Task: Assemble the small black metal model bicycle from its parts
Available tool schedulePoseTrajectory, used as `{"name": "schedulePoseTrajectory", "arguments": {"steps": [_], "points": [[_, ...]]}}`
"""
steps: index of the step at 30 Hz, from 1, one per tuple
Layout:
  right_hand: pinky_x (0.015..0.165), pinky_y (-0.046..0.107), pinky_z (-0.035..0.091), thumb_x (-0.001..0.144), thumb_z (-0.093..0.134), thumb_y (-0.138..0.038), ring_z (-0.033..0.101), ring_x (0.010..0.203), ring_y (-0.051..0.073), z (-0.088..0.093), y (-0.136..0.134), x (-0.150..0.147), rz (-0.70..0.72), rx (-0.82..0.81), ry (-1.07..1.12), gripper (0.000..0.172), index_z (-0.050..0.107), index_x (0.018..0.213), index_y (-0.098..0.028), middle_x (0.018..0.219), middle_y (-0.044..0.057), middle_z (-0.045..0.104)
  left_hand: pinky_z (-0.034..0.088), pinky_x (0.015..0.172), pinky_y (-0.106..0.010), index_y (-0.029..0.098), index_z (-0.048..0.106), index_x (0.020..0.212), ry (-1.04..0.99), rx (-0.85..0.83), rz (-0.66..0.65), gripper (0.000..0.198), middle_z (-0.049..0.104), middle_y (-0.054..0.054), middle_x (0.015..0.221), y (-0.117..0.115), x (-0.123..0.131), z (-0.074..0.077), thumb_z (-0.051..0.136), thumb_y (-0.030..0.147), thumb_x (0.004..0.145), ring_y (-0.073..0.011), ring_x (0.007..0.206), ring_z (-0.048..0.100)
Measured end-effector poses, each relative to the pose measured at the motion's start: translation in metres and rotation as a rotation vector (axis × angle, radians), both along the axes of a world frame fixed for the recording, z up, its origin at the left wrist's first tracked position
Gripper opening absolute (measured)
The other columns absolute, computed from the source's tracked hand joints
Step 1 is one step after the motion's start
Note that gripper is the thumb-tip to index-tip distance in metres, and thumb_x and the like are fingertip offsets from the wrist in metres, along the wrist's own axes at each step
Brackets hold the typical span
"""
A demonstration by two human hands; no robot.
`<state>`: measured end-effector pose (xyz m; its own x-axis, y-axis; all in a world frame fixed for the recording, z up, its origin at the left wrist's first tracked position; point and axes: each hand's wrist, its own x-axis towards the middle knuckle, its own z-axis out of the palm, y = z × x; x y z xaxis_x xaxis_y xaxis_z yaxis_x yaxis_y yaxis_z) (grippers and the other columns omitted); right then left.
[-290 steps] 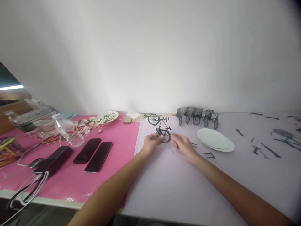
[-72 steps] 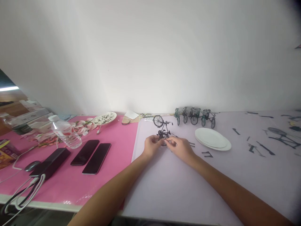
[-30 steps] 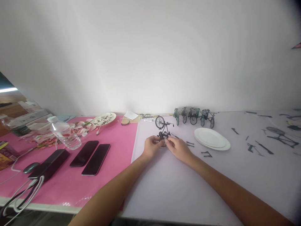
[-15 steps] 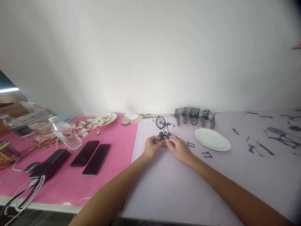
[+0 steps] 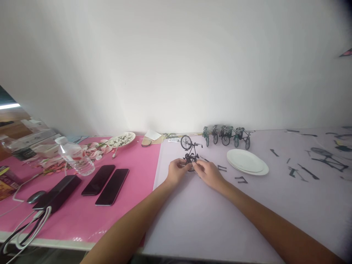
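Observation:
A small black model bicycle (image 5: 189,149) stands tipped up on the pale mat, one wheel raised toward the wall. My left hand (image 5: 176,172) pinches its lower end from the left. My right hand (image 5: 210,173) is closed against the same lower end from the right, fingertips together on a small piece I cannot make out. Both hands meet at the bicycle's lower wheel, which they mostly hide.
Several finished green model bicycles (image 5: 227,135) line the wall, with stacked white plates (image 5: 247,162) in front. Loose black parts (image 5: 302,170) lie scattered to the right. On the pink mat (image 5: 82,216) sit two phones (image 5: 106,181), a power bank (image 5: 56,192), a water bottle (image 5: 75,157) and cables.
The bicycle went from leaning with its wheel to the left to standing tipped up on end. My right hand closed in against the lower wheel beside my left hand. Lately only slight shifts.

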<state>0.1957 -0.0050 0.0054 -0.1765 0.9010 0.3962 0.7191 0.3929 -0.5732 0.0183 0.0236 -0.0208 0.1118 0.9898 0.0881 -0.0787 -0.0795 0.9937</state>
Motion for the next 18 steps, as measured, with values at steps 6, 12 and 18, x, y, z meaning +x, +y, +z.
{"name": "schedulePoseTrajectory", "arguments": {"steps": [6, 12, 18], "points": [[0.06, 0.028, 0.04, 0.092, 0.059, -0.037, 0.061, 0.058, 0.017, -0.0042, 0.0022, 0.0017, 0.002, 0.002, -0.019, 0.015, 0.063, 0.087, -0.024, 0.064, -0.002, 0.066, 0.059, 0.067, -0.028, 0.014, 0.068, 0.088, -0.011, -0.003, 0.005, 0.034, 0.079, -0.01, 0.082, 0.0003, 0.0007, -0.0004, 0.089, 0.035, 0.073, -0.0235, 0.077, 0.078], [0.058, 0.028, 0.037, 0.096, 0.053, -0.037, 0.06, 0.059, 0.017, -0.0032, 0.0016, -0.0002, 0.006, -0.001, -0.042, 0.022, 0.059, 0.079, -0.024, 0.064, -0.001, 0.066, 0.059, 0.066, -0.027, 0.014, 0.068, 0.087, -0.001, -0.004, 0.012, 0.036, 0.078, -0.01, 0.081, -0.0004, 0.0015, -0.0008, 0.091, 0.037, 0.071, -0.0235, 0.076, 0.078], [0.056, 0.028, 0.036, 0.102, 0.042, -0.042, 0.055, 0.055, 0.017, 0.001, 0.0002, -0.0001, 0.006, -0.01, -0.04, 0.041, 0.047, 0.065, -0.024, 0.058, 0.001, 0.061, 0.059, 0.065, -0.027, 0.014, 0.069, 0.086, 0.003, 0.017, 0.0, 0.038, 0.078, -0.01, 0.083, -0.0003, 0.0023, -0.0034, 0.09, 0.043, 0.072, -0.0231, 0.076, 0.078]]}}
